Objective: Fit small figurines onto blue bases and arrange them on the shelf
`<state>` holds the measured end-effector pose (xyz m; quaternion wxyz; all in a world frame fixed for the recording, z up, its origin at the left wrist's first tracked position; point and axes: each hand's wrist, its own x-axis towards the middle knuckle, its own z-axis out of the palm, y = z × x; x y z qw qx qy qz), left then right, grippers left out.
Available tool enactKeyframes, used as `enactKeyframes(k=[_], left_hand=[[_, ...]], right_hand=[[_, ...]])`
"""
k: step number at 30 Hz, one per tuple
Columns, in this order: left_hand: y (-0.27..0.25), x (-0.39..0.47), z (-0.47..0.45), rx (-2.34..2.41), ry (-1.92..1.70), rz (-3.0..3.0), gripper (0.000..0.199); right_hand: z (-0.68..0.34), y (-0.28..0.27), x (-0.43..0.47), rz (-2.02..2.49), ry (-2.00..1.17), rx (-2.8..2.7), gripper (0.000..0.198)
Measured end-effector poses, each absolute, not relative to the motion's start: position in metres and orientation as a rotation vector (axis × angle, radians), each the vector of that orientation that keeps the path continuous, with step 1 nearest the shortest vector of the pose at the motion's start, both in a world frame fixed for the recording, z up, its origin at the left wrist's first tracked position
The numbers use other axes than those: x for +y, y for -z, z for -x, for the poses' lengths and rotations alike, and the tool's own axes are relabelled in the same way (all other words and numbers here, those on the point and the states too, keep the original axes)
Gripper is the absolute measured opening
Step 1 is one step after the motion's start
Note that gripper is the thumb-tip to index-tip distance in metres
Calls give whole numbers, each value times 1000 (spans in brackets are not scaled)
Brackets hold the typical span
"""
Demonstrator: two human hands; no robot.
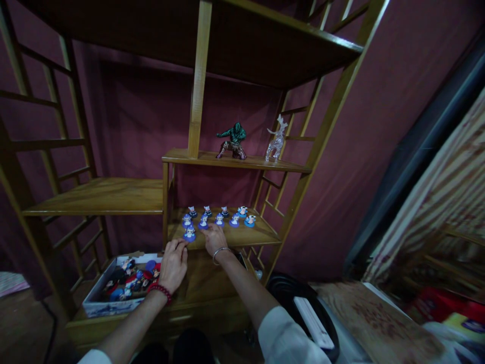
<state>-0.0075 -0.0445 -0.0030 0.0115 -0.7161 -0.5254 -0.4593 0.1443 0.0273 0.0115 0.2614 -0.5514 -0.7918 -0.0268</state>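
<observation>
My left hand (174,264) rests at the front edge of the lower shelf, fingers stretched forward. Its fingertips are right beside the base of a small white-and-purple figurine (189,232), the frontmost one; whether they touch it I cannot tell. My right hand (214,239) reaches over the same shelf with its index finger extended to the base of another purple-based figurine (203,221). Neither hand visibly grips anything. More small figurines stand upright in rows: purple-based ones (219,219), dark-based ones at the back (207,211) and blue-based ones on the right (249,220).
An open box (109,307) full of loose figurines sits low on the left. On the shelf above (178,155) stand a crouching green figure (235,135) and a clear deer figurine (278,140). A wooden post (200,81) divides the unit. A white strip-like object (313,323) lies at right.
</observation>
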Motion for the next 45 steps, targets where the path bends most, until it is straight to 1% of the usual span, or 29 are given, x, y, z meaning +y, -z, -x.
enactKeyframes(k=[20,24,36,45], left_hand=[[3,-46,9,-1632,1406,2259,27],[4,-46,9,-1614,1388,2266,28],[8,-47,12,-1569,1357,2278,32],[9,-46,12,-1569,1301,2285,34]], right_hand=[[-141,-10,31,1511,75,-2118,36],[-143,-10,26,1490,87,-2122,39],[-162,-6,10,1475,108,-2012,38],[-172,-5,11,1547,162,-1919,36]])
